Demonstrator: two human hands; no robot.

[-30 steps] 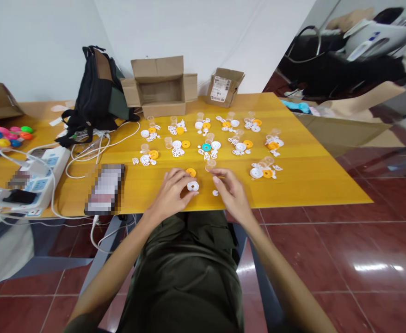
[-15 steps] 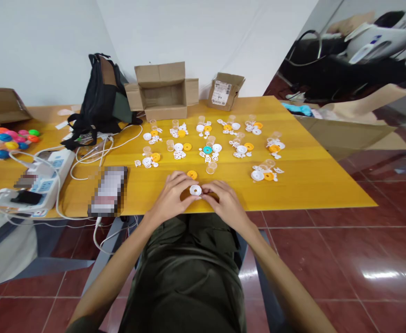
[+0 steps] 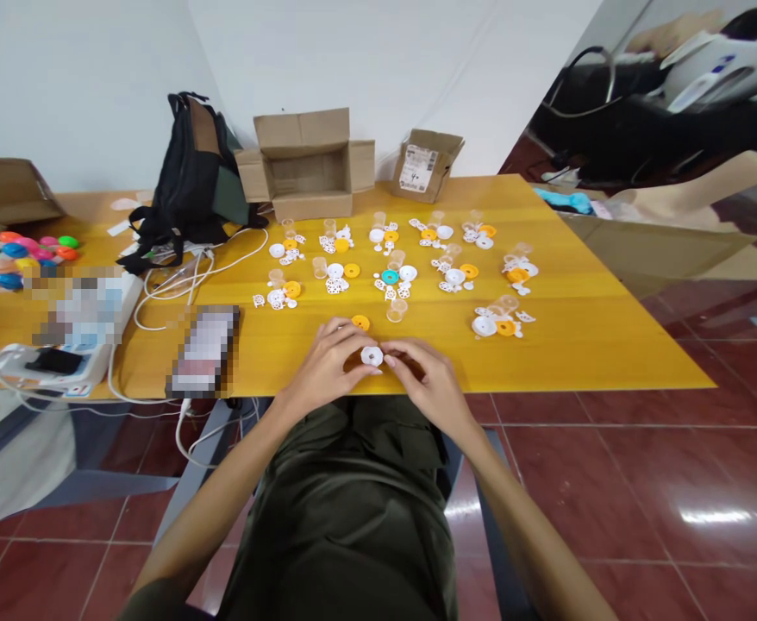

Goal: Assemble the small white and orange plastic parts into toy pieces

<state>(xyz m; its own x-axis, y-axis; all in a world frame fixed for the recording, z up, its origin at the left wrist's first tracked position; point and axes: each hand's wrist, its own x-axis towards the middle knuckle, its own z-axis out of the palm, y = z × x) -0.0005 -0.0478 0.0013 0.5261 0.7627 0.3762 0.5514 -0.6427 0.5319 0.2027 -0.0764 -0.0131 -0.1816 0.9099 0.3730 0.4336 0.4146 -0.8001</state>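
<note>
Between my two hands, just over the table's front edge, is a small white round plastic part (image 3: 372, 355) with a hole in its middle. My left hand (image 3: 330, 358) pinches it from the left, thumb below and fingers above. From the right, the fingertips of my right hand (image 3: 423, 371) are closed at its rim. An orange disc (image 3: 360, 323) lies on the table just beyond my left fingers, partly hidden by them. Farther off stands a clear plastic cup (image 3: 397, 310). Beyond it a teal disc (image 3: 390, 277) lies among white pieces.
Several clusters of orange discs, white bowls (image 3: 484, 325) and clear cups cover the table (image 3: 585, 345). A phone (image 3: 203, 352), cables and a power strip (image 3: 84, 345) lie at left. Behind are a backpack (image 3: 190, 172), an open carton (image 3: 307, 172) and a smaller box (image 3: 427, 166).
The white part has shifted slightly right in the view and appears turned a little, still between both hands. The whole view has moved slightly.
</note>
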